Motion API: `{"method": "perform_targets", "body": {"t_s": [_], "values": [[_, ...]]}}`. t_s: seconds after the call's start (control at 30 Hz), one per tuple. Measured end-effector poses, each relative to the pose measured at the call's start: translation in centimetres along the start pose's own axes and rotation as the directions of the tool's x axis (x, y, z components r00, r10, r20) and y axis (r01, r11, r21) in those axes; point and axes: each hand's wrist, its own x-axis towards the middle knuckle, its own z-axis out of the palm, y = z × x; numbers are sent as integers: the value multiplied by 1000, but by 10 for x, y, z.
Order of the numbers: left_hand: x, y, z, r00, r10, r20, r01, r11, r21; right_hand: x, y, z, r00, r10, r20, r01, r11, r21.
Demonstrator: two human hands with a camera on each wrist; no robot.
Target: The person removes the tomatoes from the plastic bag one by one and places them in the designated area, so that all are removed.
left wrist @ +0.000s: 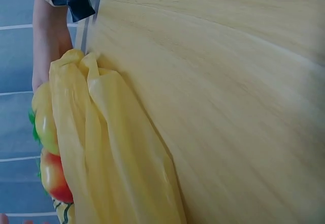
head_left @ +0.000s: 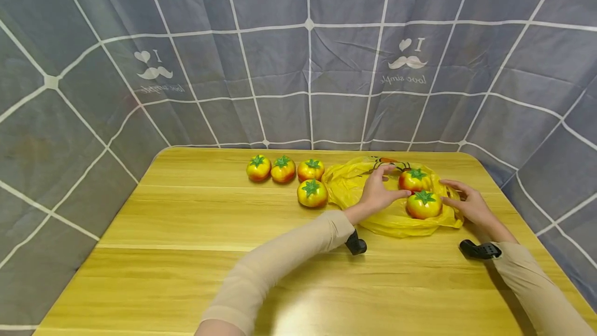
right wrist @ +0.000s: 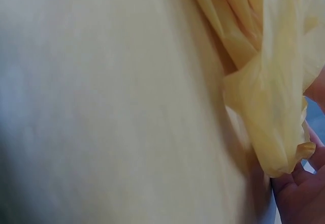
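The left hand (head_left: 379, 191) leans in over the left half of the yellow plastic bag (head_left: 392, 227), its beige-sleeved forearm (head_left: 275, 258) slanting up from in front of the bag. Its fingers are spread wide, the thumb reaching to the gap between a rear tomato (head_left: 414, 182) and a front tomato (head_left: 424, 205), both sitting on the bag's right half with the film bunched around them. The right hand (head_left: 471, 205) comes in at the bag's right edge, fingers apart and only slightly bent, the thumb close to the front tomato; whether it touches, I cannot tell. A black wrist mount (head_left: 356, 246) shows at each cuff, in front of the bag.

All of this is on a pale wood-grain worktop (head_left: 163, 274), with a glare patch in front of the bag. Left of the bag stand four more tomatoes (head_left: 312, 194), the nearest touching its edge. Behind the bag hangs a grey curtain (head_left: 270, 66) with a white grid and mirrored moustache prints (head_left: 408, 62).
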Motion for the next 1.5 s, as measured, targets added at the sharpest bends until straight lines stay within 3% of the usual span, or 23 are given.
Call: {"method": "perform_targets", "body": {"t_s": [0.27,0.53,1.0,1.3,1.5], "values": [[3,2,20,1000,-12,21,12,1000,-1,1,2,3,1000,11,11,-12,993,114],[2,4,33,999,-38,33,39,999,-3,3,-2,2,1000,18,10,-19,1000,17],[-2,-1,41,995,-91,49,94,994,-52,4,1,0,1000,14,20,-15,1000,13],[-3,-7,47,996,-66,65,69,996,-54,1,1,1,1000,9,24,-10,999,39],[-5,-11,49,993,-88,75,94,993,-74,1,2,1,1000,2,17,-3,999,49]]}}
